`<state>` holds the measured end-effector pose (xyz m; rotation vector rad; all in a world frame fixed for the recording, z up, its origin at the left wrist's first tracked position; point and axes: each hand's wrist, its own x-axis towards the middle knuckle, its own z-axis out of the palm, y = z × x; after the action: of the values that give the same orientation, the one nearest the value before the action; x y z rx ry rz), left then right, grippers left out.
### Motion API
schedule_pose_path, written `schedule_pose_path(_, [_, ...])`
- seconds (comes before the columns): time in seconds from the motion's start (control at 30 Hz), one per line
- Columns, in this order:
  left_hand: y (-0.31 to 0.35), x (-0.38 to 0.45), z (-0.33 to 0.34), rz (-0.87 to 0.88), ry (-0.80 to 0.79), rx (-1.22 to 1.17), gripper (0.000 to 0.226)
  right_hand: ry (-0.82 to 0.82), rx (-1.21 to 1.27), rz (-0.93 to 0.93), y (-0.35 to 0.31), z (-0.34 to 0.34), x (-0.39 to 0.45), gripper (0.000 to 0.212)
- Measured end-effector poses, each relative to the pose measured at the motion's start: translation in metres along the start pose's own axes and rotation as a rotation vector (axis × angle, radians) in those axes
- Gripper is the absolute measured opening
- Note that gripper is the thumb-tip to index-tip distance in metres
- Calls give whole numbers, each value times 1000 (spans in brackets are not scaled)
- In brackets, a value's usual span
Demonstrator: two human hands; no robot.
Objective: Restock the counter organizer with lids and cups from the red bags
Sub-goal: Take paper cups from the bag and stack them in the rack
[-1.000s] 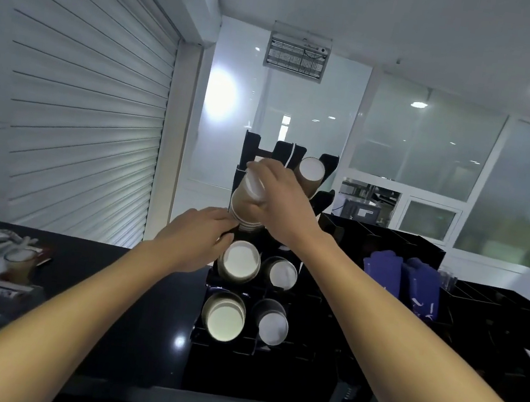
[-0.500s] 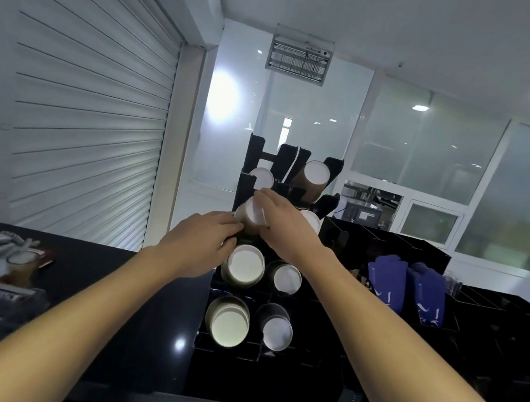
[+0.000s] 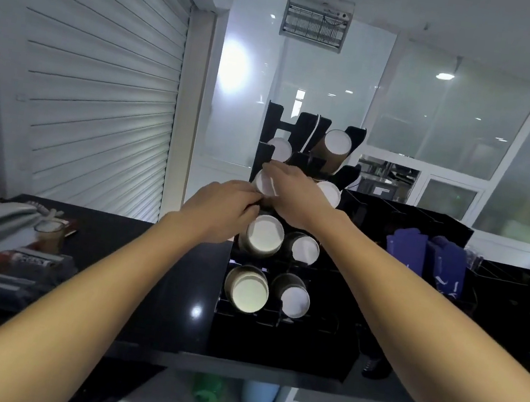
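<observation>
Both hands seat a brown paper cup stack [image 3: 265,183] into the tiered black organizer [image 3: 280,341]; right hand [image 3: 295,195] grips it from above, left hand [image 3: 224,213] pinches below; next, press it home.

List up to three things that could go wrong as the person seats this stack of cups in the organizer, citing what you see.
1. Both hands, left hand and right hand, crowd the cup stack, hiding the slot; it may seat crooked.
2. The stack below sits right under the left hand; a knock might nudge it.
3. The organizer is tall, so pushing could rock it.
</observation>
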<state>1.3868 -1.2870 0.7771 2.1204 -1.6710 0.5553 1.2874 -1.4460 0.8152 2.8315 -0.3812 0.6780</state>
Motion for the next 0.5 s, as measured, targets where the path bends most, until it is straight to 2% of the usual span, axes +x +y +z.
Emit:
schedule_pose_path(0.07, [3, 0, -5, -6, 3, -3, 37, -41, -8, 29, -7, -10, -12, 64])
schedule_pose_path(0.17, [13, -8, -10, -4, 45, 18, 38, 59, 93, 35, -13, -29, -43, 68])
schedule_pose_path(0.3, [44, -26, -10, 14, 30, 59, 35, 69, 101, 42, -7, -48, -113, 62])
schedule_pose_path(0.5, [131, -36, 12, 104, 50, 76, 38, -2, 143, 227, 42, -47, -233, 54])
